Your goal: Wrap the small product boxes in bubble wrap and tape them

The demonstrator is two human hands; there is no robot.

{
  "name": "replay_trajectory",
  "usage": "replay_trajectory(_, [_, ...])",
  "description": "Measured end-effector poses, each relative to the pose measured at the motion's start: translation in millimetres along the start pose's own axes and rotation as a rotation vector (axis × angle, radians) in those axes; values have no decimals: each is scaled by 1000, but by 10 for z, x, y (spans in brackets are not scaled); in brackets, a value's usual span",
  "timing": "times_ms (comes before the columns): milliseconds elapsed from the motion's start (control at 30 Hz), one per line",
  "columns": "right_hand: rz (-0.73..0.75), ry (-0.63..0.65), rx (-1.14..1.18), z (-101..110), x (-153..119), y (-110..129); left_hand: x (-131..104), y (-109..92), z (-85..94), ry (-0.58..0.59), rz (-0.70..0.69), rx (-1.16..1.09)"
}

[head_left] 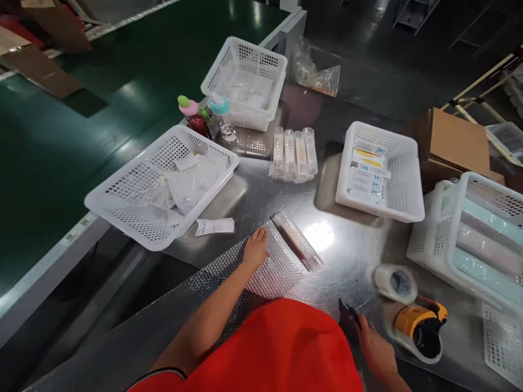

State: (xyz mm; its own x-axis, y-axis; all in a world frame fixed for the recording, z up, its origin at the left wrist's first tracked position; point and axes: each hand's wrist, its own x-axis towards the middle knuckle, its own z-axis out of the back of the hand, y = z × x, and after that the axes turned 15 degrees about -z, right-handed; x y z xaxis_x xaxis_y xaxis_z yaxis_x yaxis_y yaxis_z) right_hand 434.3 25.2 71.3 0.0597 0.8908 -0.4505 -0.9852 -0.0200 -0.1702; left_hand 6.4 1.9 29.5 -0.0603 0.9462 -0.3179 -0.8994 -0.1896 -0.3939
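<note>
Two bare hands are apart over the metal surface point(261, 193). The left hand point(256, 247) lies flat, fingers extended, on a sheet of bubble wrap point(278, 267); the right hand point(375, 348) grips a dark tool point(347, 309), its narrow tips pointing away from the person. Along the far right edge of the sheet lies a narrow wrapped piece point(297, 241), set at a slant.

Just left of the sheet is a printed paper slip point(215, 226). Right of the dark tool are a tape roll point(383, 279) and an orange tape dispenser point(407, 320). Farther out, four wrapped bundles point(293, 155) lie side by side, between a left basket point(134, 182) holding clear plastic and a right basket point(379, 209) holding printed packets. Behind the left basket stand a pink-topped bottle point(199, 122) and a blue-topped bottle point(224, 121), beside a far basket point(261, 46). Stacked baskets point(433, 239) and a cardboard box point(460, 141) sit at the right; a green belt point(131, 103) runs along the left.
</note>
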Motion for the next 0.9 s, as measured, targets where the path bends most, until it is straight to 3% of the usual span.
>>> replay_trajectory(33, [-15,-21,-30,-8,43,-48,-9,-12,-8,-10,1,8])
replay_trajectory(100, [-44,-164,-51,46,165,176,-42,-65,-16,-38,12,30])
replay_trajectory(167, [-36,-348,0,185,295,699,-90,-165,-20,-91,-5,56])
replay_trajectory(233, [92,-423,114,374,401,1322,-138,-307,-36,-135,-49,44])
replay_trajectory(333, [452,-313,187,632,510,2095,-181,-534,-91,-114,-86,-33])
replay_trajectory(400, [573,-206,157,728,579,2396,-205,-625,-136,-70,-78,-71])
replay_trajectory(533, [535,-73,94,748,735,2549,-338,-556,-183,-23,-45,-90])
replay_trajectory(667, [518,-107,78,698,842,2477,-440,-412,-210,-110,-13,-215])
replay_trajectory(800, [497,-119,59,695,869,2452,-112,-564,-315,-360,172,-697])
replay_trajectory(900, [497,-109,43,720,870,2449,298,-733,-357,-454,375,-840])
